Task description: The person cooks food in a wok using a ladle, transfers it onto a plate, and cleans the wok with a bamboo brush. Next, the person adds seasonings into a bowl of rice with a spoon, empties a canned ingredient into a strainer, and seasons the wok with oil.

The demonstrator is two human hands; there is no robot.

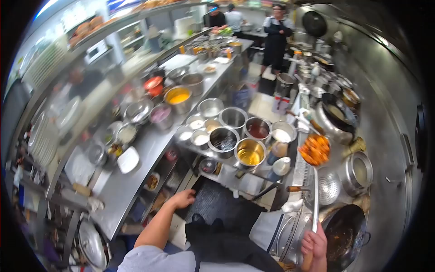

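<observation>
Orange food looks scooped up but not yet set down: it sits heaped well ahead of the right hand, which grips the ladle by its handle. Just right of that hand, the wok shows brownish residue. From here, the left hand hangs loosely curled, holding nothing I can see.

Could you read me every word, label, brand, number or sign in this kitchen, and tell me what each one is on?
None can be read.
White bucket on the floor: coloured markings, too small and blurred to read.
Blue container near it: too blurred to tell any lettering.
Ladle in the right hand: no lettering visible.
</observation>
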